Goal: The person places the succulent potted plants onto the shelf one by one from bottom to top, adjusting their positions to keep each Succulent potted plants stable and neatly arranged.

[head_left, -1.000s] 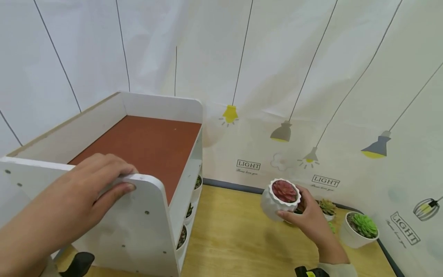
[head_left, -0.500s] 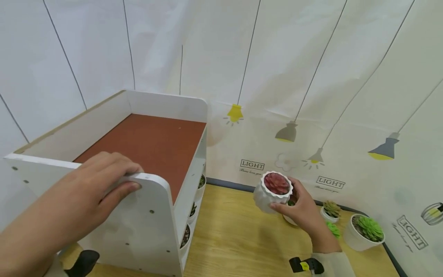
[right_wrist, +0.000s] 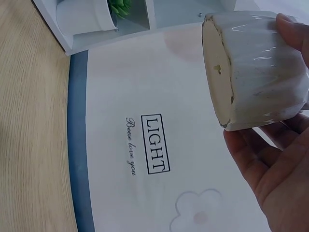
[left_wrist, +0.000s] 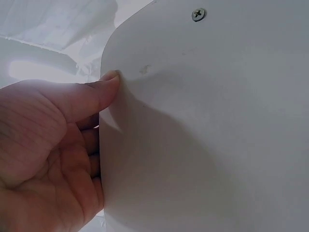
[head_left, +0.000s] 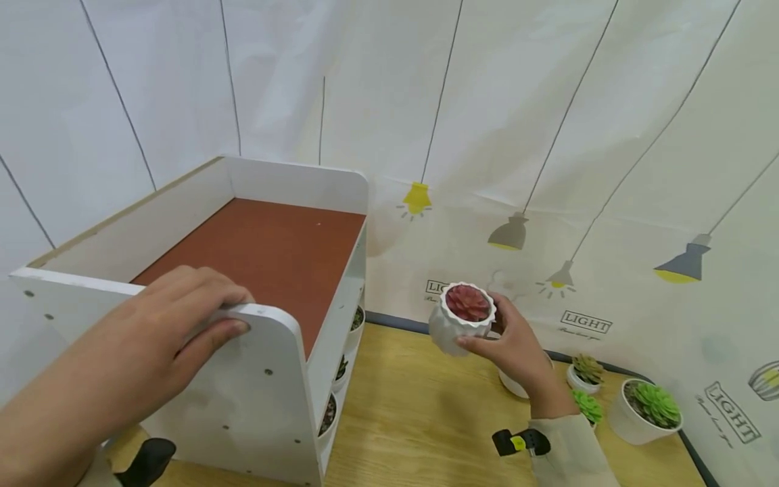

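Observation:
My left hand [head_left: 164, 331] grips the top edge of the near side panel of a white shelf unit [head_left: 213, 385]. In the left wrist view the thumb lies on the panel's outer face [left_wrist: 203, 121], with the fingers behind its edge. My right hand [head_left: 517, 348] holds a white ribbed pot with a red succulent [head_left: 467, 302], thumb on the near side and fingers round the far side. The pot is raised above the table, tilted slightly. Its unglazed base [right_wrist: 218, 72] shows in the right wrist view.
Several potted plants stand in the shelf's right-hand side, one a white pot [head_left: 328, 414]. On the table [head_left: 402, 406] at right are a bright green succulent [head_left: 657, 406], a smaller green one [head_left: 587, 406] and a yellowish one [head_left: 587, 368]. A printed wall sheet [head_left: 389, 101] hangs behind.
My right hand has carried the potted succulent left and slightly up, toward the shelf unit. The left hand keeps its grip on the panel. The head view has shifted slightly.

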Available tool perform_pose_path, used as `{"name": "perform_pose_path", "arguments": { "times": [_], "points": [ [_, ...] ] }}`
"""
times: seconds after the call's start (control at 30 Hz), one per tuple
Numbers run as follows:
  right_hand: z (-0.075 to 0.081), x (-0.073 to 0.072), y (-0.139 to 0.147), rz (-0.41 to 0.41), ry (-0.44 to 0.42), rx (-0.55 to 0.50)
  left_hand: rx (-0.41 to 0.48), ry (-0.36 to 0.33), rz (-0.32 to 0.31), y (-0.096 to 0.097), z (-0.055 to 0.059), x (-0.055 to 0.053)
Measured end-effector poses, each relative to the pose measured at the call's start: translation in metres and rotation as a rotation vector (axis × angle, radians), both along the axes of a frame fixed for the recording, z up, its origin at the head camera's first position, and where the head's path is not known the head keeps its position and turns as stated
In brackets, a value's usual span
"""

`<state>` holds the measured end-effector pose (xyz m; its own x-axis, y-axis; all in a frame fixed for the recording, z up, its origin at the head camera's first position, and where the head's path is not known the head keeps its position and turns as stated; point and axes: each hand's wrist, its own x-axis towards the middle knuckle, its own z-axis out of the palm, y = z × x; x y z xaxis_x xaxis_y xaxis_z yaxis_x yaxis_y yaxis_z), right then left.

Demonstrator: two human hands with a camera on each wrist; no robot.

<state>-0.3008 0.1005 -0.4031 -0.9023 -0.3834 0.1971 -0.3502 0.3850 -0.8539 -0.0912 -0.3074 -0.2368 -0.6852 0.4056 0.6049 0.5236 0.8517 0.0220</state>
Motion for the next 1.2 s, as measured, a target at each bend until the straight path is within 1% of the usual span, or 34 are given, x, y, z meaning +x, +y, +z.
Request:
{"name": "perform_pose_path", "arguments": {
  "times": [0.17, 0.33, 0.63, 0.77, 0.97, 1.1, 1.2],
  "points": [
    [0.004, -0.009, -0.014, 0.02, 0.012, -0.019, -0.002, 0.004, -0.006, 0.0, 0.001, 0.0],
    [0.004, -0.018, -0.029, 0.037, 0.016, -0.031, 0.0, 0.006, -0.013, 0.0, 0.001, 0.001],
    [-0.002, -0.031, -0.056, 0.069, -0.013, -0.069, 0.007, 0.004, -0.035, 0.0, 0.003, 0.0],
    [-0.005, -0.038, -0.07, 0.074, -0.024, -0.092, 0.01, -0.003, -0.031, 0.0, 0.003, 0.001],
    [-0.003, -0.042, -0.092, 0.08, -0.043, -0.098, 0.011, -0.013, -0.026, 0.0, 0.004, 0.001],
    [-0.002, -0.046, -0.106, 0.102, -0.049, -0.084, 0.007, -0.018, -0.027, 0.0, 0.005, 0.001],
    [-0.003, -0.047, -0.116, 0.116, -0.057, -0.075, 0.002, -0.023, -0.016, 0.001, 0.006, 0.002]
  ]
}}
